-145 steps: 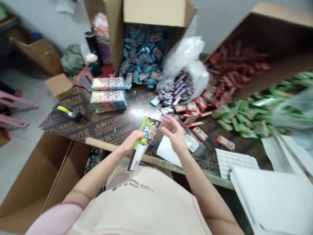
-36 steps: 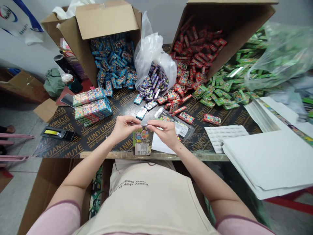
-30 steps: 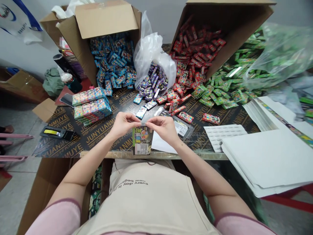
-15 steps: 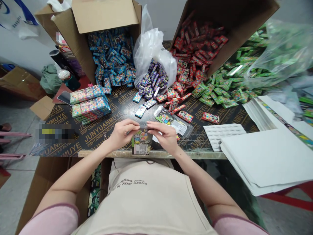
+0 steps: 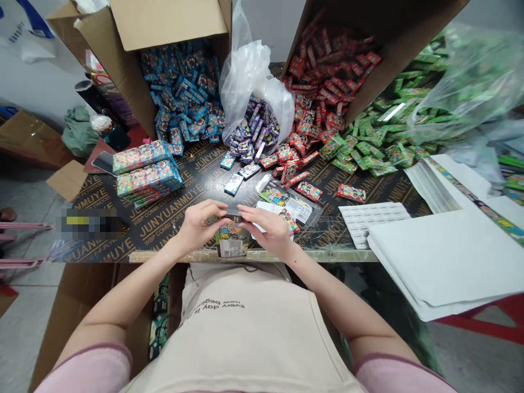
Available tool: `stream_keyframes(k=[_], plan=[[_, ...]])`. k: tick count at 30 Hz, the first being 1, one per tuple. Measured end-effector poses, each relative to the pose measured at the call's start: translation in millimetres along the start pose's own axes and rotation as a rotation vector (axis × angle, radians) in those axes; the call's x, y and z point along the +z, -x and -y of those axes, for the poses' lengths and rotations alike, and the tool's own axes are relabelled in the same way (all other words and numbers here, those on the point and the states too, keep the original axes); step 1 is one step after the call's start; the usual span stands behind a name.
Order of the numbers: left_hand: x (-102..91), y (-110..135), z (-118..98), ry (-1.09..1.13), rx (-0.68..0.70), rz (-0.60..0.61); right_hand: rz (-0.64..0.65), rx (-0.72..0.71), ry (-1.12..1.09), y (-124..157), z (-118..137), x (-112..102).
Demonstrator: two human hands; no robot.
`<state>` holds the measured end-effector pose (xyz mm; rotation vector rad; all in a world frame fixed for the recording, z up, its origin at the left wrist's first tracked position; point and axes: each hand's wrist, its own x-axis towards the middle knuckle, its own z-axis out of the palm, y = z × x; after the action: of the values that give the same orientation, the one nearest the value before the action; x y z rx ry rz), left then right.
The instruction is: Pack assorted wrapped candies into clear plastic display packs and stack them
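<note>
Both hands hold a small printed plastic pouch (image 5: 232, 243) upright at the table's front edge. My left hand (image 5: 201, 221) pinches its top edge on the left, and my right hand (image 5: 267, 225) pinches the same edge on the right. The pouch has a dark colourful print and a white label low down. Just beyond my right hand lie a second printed pouch (image 5: 286, 199) and a small red packet (image 5: 289, 221) beside white paper. A blue packet (image 5: 233, 184) and a dark purple packet (image 5: 249, 170) lie farther forward.
Across the back stand a carton of blue packets (image 5: 180, 93), a clear bag (image 5: 245, 82) with purple packets, a carton of red packets (image 5: 323, 82) and a green heap (image 5: 368, 142). Bundled packets (image 5: 147, 173) are stacked left. A sticker sheet (image 5: 372, 221) and white card sheets (image 5: 446, 262) lie right.
My right hand has shifted slightly left and turned, its fingers now lying further along the pouch's top edge. The pouch stays between both hands. The whole view has shifted slightly.
</note>
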<state>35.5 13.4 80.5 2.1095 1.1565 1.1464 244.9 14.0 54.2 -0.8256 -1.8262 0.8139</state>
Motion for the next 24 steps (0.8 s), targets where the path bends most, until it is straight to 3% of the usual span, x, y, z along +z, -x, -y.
stream_keyframes(k=[4, 7, 9, 11, 13, 15, 18, 20, 22, 24], plan=[[-4.0, -6, 5, 0.076, -0.148, 0.008, 0.029, 0.089, -0.077, -23, -9, -1], [-16.9, -9, 19, 0.129, -0.282, -0.23, 0.027, 0.134, -0.022, -57, -44, 1], [-24.3, -3, 38, 0.159, -0.38, -0.455, 0.042, 0.154, 0.228, -76, -77, 5], [-26.1, 13, 63, 0.189, -0.48, -0.63, 0.179, 0.223, 0.49, -86, -110, 13], [-22.4, 36, 85, 0.212, -0.614, -0.68, 0.325, 0.237, 0.664, -88, -135, 21], [-16.3, 62, 100, 0.076, -0.707, -0.623, 0.383, 0.217, 0.752, -84, -149, 29], [-8.0, 86, 102, -0.336, -0.619, -0.413, 0.372, 0.208, 0.748, -76, -153, 35], [-2.3, 85, 95, -0.463, -0.483, -0.13, 0.358, 0.245, 0.671, -73, -149, 36], [5.9, 73, 91, -0.448, -0.333, 0.221, 0.301, 0.287, 0.557, -71, -142, 34], [16.6, 56, 90, -0.435, -0.198, 0.476, 0.21, 0.271, 0.439, -67, -131, 29]])
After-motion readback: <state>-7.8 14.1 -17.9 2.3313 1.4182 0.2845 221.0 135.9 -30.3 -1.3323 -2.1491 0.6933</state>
